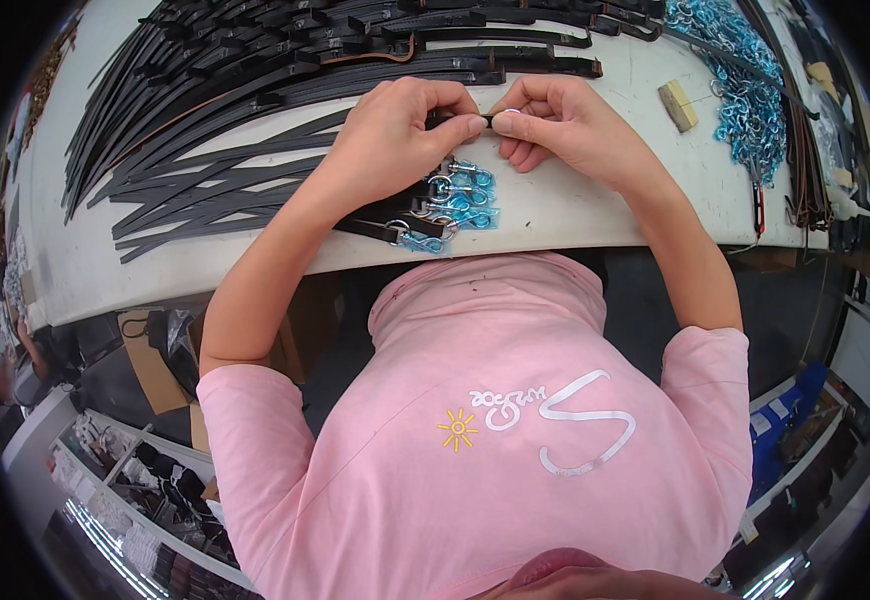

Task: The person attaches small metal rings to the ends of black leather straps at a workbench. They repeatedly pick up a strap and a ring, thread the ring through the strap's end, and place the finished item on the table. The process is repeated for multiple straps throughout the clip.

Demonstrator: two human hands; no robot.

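My left hand (pixel 400 135) and my right hand (pixel 570 125) meet above the white table, both with fingers pinched. Between the left fingertips is the end of a black strap (pixel 488 121). The right thumb and finger close on a small silver metal piece at that end, mostly hidden, perhaps a ring. Below the left wrist lie several black straps (pixel 365 228) ending in silver snap hooks (pixel 465 205) partly wrapped in blue film. Loose flat black straps (pixel 205 205) fan out to the left of the left forearm.
A thick pile of black straps (pixel 255 60) covers the far left of the table (pixel 595 215). At the far right stand a heap of blue-wrapped metal hooks (pixel 750 95), a tan block (pixel 678 106) and a red-handled tool (pixel 758 208). Cardboard (pixel 152 365) is below the table's edge.
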